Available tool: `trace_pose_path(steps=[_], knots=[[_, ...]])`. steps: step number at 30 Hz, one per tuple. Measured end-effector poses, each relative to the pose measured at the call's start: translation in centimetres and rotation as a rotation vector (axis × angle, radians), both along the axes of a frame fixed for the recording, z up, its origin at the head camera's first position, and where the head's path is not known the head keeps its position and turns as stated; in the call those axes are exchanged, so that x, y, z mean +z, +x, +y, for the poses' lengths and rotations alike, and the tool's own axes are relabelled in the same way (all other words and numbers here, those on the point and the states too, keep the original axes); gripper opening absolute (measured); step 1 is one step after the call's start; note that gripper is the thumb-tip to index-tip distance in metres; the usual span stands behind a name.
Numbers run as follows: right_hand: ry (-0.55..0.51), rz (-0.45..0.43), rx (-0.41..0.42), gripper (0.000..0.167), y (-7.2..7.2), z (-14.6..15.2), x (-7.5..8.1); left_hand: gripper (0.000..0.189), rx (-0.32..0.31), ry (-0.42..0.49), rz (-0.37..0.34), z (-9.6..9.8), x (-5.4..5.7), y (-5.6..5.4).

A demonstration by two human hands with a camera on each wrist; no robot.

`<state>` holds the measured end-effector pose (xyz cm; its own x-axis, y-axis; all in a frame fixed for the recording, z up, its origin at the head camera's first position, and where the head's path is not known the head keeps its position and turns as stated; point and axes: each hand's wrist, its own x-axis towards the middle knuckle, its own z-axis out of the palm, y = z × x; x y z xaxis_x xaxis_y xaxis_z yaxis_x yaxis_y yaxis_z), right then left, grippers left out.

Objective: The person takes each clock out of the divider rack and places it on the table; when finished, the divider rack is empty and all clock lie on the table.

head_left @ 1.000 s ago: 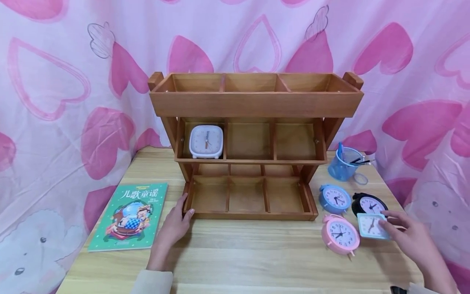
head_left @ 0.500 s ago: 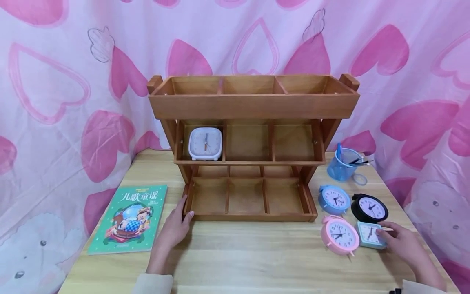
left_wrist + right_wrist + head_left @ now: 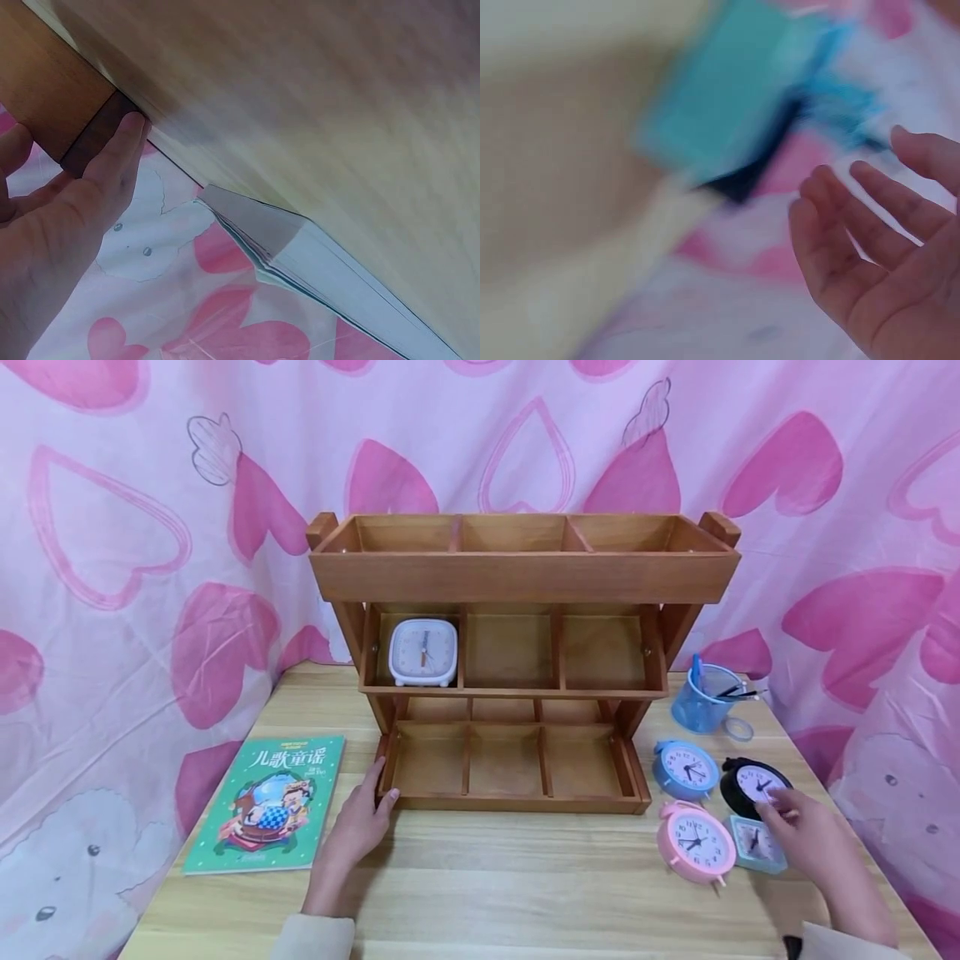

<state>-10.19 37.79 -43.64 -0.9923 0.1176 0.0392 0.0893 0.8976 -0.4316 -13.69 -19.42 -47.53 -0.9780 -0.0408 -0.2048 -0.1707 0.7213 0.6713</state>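
My left hand (image 3: 358,831) holds the front left corner of the brown wooden shelf (image 3: 525,575), thumb on the front. The left wrist view shows the fingers bent about that wooden corner (image 3: 96,135). My right hand (image 3: 806,835) hovers over the small turquoise square clock (image 3: 757,853), fingers loosely bent with nothing between them. From the right wrist, the turquoise clock (image 3: 720,90) looks blurred and apart from the fingers. Close by are a black alarm clock (image 3: 738,792), a pink one (image 3: 697,852) and a blue one (image 3: 684,768). A white square clock (image 3: 423,652) sits in the middle tier's left compartment.
A green children's book (image 3: 262,806) lies on the left of the wooden table (image 3: 525,885). At the back right stands a blue mesh pen cup (image 3: 701,703) with pens, a clear ring (image 3: 738,728) beside it. A pink heart-patterned curtain (image 3: 480,435) hangs behind.
My right hand lowered the turquoise clock onto the table in front of the black clock, then let go and rose off it. The left hand stayed at the shelf corner.
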Motion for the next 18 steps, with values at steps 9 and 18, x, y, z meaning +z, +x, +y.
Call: trace_pose_path(steps=[9, 18], knots=[[-0.136, 0.454, 0.295, 0.030, -4.3, -14.9, 7.8, 0.066, 0.014, 0.003, 0.007, 0.0, 0.1, 0.1], [-0.179, 0.519, 0.664, 0.041, -11.7, -28.7, 12.2, 0.065, 0.033, 0.026, -0.010, 0.0, 0.0, -0.2]])
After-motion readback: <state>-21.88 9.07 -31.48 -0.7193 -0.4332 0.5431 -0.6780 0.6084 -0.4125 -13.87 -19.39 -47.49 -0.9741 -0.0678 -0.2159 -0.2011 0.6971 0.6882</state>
